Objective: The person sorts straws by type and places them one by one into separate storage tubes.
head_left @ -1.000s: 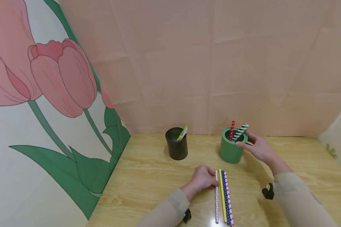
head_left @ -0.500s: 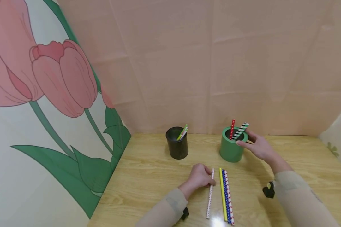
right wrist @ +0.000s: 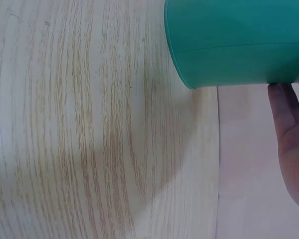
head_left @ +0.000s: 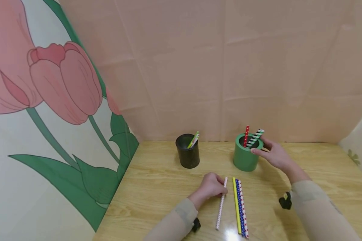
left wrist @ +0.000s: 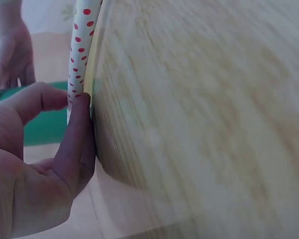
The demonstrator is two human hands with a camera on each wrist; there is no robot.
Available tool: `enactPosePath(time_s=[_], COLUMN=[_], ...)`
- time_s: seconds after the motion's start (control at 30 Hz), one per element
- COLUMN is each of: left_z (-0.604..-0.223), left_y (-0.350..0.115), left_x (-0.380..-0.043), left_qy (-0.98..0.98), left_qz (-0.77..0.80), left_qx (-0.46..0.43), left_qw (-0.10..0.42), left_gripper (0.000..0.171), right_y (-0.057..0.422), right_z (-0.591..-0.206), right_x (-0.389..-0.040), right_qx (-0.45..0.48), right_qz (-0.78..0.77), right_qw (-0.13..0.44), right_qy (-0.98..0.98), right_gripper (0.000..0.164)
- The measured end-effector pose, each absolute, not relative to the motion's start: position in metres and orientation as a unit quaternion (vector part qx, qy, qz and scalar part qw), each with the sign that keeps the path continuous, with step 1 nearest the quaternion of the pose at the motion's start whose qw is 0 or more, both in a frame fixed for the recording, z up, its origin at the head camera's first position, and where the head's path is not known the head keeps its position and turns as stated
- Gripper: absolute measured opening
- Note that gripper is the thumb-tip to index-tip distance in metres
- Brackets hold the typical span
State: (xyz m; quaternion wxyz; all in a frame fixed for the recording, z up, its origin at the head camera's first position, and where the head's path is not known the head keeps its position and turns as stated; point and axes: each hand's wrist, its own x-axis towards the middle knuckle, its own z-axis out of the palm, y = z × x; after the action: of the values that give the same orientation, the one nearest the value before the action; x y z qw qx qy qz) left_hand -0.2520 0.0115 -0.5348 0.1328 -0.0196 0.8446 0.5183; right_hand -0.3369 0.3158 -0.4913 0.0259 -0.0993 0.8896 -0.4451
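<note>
My left hand pinches a white paper straw with small red spots between thumb and fingers, low over the wooden table. In the left wrist view the fingertips meet on the spotted straw. My right hand holds the right side of a green cup, thumb at the near rim and fingers toward the back. The right wrist view has those fingertips against the green wall. A red dotted straw and a black-and-white striped straw stand inside the green cup.
Beside the pinched straw lie a yellow straw, a blue dotted straw and a white straw with red dots. At the back stands a black cup holding green and whitish straws. A pinkish sheet hangs behind the table.
The left hand has moved the spotted straw leftward, away from the other straws, and the straw has turned to a slant. The right hand stays at the green cup.
</note>
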Motion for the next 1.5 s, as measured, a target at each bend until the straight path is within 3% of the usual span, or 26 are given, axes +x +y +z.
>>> enactPosePath(time_s=[0.7, 1.5], left_z=[-0.549, -0.526], left_y=[-0.024, -0.029], left_x=[-0.275, -0.284], left_qy=[0.649, 0.615], left_qz=[0.73, 0.767], left_qx=[-0.008, 0.018], left_qw=[0.213, 0.183], left_gripper=[0.031, 0.04], right_y=[0.314, 0.312], right_z=[-0.49, -0.489], right_x=[-0.335, -0.333], right_qx=[-0.099, -0.099], right_qz=[-0.44, -0.442], right_qw=[0.022, 0.023], right_qy=[0.893, 0.891], right_gripper=[0.107, 0.106])
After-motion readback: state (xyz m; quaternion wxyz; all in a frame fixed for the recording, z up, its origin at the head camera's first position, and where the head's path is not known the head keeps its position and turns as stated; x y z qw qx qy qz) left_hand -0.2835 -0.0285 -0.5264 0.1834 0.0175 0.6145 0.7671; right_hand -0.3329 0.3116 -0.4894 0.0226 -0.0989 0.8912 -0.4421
